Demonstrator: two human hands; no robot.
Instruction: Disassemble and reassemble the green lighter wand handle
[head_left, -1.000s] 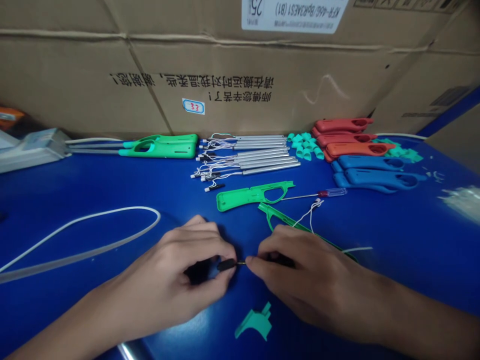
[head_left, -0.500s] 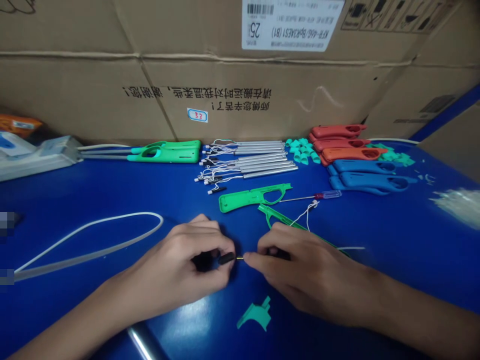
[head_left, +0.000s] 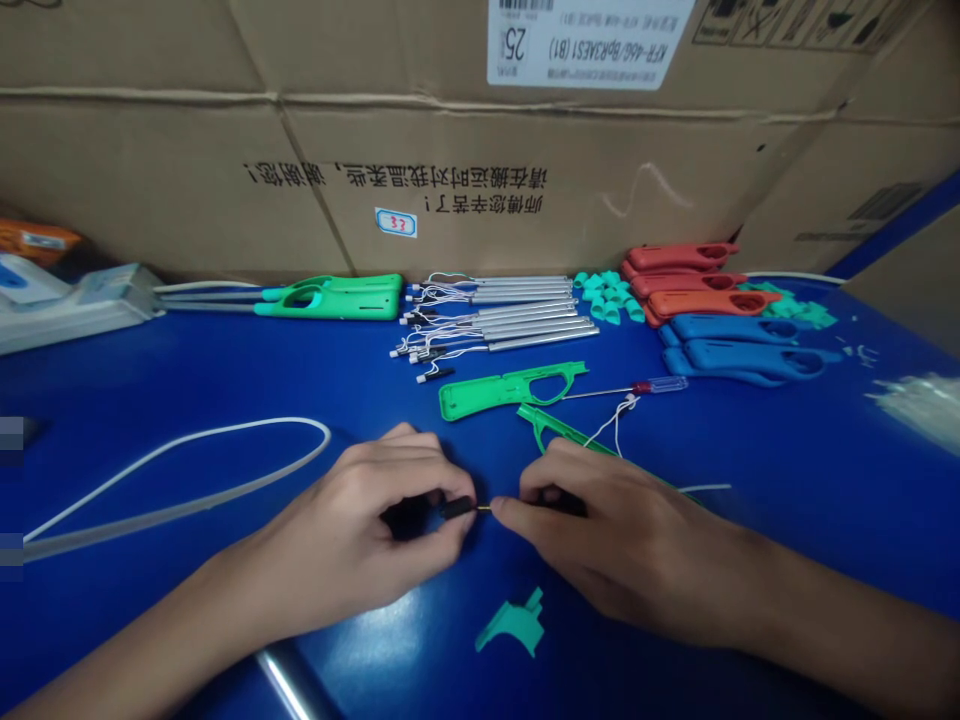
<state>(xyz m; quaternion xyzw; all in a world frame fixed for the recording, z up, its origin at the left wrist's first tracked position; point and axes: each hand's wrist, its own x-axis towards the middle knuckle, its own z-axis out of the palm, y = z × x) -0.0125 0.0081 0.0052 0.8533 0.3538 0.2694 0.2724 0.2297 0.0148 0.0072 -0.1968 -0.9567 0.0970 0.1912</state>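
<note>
In the head view, my left hand (head_left: 397, 510) is closed in a pinch around a small black cylindrical part (head_left: 456, 508). From its right end sticks a thin brass-coloured pin (head_left: 484, 508), whose other end goes between the closed thumb and finger of my right hand (head_left: 615, 530). The rest of what the right fingers hold is hidden. Beyond the right hand lies a green lighter shell half (head_left: 570, 432), partly covered by the hand, with white wires (head_left: 616, 428) beside it. Another green shell half (head_left: 487, 393) lies further back. A teal curved piece (head_left: 517, 625) rests in front of the hands.
Metal tubes with white wires (head_left: 532, 322) lie at the back, beside teal caps (head_left: 607, 298). Red shells (head_left: 679, 260) and blue shells (head_left: 739, 357) are stacked right, near a screwdriver (head_left: 660, 386). Assembled green lighters (head_left: 352, 298), a white cable (head_left: 225, 427) and a metal tube (head_left: 285, 685) lie left.
The view has shifted slightly. Both hands keep the same pinch on the black part and the pin, with no clear movement between them.
</note>
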